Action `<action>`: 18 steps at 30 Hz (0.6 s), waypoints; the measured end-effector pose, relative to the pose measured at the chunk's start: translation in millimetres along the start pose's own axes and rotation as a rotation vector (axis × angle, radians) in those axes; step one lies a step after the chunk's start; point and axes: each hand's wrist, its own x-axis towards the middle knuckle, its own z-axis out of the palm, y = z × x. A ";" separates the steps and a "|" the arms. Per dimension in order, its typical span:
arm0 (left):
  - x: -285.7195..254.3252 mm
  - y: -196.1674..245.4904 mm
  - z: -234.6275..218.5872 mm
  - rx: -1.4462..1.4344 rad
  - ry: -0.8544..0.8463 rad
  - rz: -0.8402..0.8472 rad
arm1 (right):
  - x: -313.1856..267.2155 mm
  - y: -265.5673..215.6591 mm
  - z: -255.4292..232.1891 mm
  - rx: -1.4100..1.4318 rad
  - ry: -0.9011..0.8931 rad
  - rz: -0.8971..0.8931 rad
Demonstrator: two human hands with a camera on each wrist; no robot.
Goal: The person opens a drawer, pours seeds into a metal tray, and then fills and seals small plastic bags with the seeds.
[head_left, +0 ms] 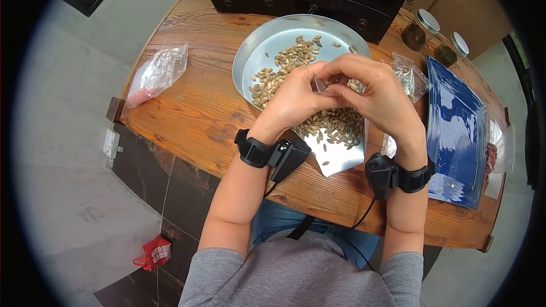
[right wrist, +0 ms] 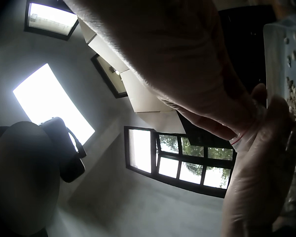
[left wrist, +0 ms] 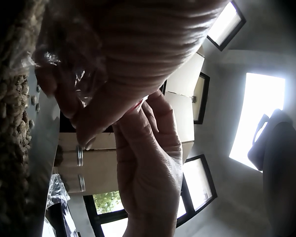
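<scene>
A clear plastic bag (head_left: 319, 84) is pinched by the left hand (head_left: 293, 95) and right hand (head_left: 385, 95) above the round metal pan (head_left: 243, 74), where brown pods (head_left: 296, 57) are left loose; whether any are bagged cannot be told.

Head view: evenly bright, curved and blacked out at the edges; glare on the glossy blue rectangular tray (head_left: 455, 131). Wrist views: dim, backlit by the overexposed white rectangular ceiling panel (left wrist: 259, 113); the wrinkled bare left palm (left wrist: 143, 44) lies in shadow.
</scene>
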 end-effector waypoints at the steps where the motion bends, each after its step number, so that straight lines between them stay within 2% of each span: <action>1: 0.3 -0.5 0.2 0.000 0.001 -0.001 | -0.1 -0.9 -1.3 -0.012 -0.005 -0.007; 3: 1.6 -2.3 0.5 -0.070 0.037 0.038 | 0.3 -1.6 -1.1 -0.023 -0.012 -0.014; 5: 2.2 -5.4 -0.5 -0.091 0.044 0.028 | 1.2 -1.7 0.3 0.007 0.109 -0.110; 7: 2.9 -6.5 -1.7 -0.113 0.051 0.017 | 3.4 1.8 -2.3 0.010 0.167 -0.068; 9: 3.4 -5.5 -4.2 -0.050 0.177 0.068 | 1.3 5.8 -5.1 0.012 0.225 -0.028; 11: 3.4 -2.8 -4.8 -0.113 0.231 0.107 | -3.7 12.3 -6.7 -0.135 0.068 0.225; 12: 4.0 -2.0 -5.1 -0.154 0.311 0.166 | -7.5 11.6 -7.0 -0.218 -0.088 0.310; 13: 4.2 -1.4 -5.4 -0.194 0.389 0.223 | -11.8 13.9 -1.7 -0.218 -0.087 0.311; 15: 3.6 -0.5 -7.0 -0.223 0.416 0.227 | -16.9 17.4 12.5 -0.357 -0.218 0.261; 16: 3.3 -0.2 -7.5 -0.253 0.446 0.231 | -16.9 17.8 16.5 -0.323 -0.288 0.299; 18: 2.9 1.6 -6.8 -0.264 0.456 0.238 | -17.2 21.6 24.2 -0.316 -0.314 0.282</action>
